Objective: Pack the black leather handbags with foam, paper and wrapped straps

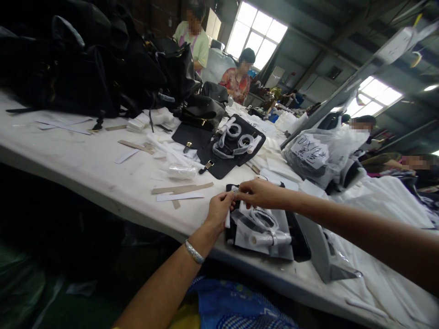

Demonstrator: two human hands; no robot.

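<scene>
My left hand (221,208), with a bracelet on its wrist, is closed at the left end of a black bag (302,237) lying flat on the table. My right hand (252,192) reaches over from the right, and its fingertips meet the left ones in a pinch. What they hold there is small and mostly hidden by the fingers. On the bag lies a translucent sheet (245,237), and on it a coiled strap (265,218) in clear wrap and a white wrapped roll, probably a handle (270,239).
Another black bag (222,170) with wrapped straps lies beyond my hands. Card strips (181,188) and a clear plastic roll (182,172) are to the left. Black bags (78,77) are heaped at the back left. A grey metal post (313,246) stands at the right. Several people work farther back.
</scene>
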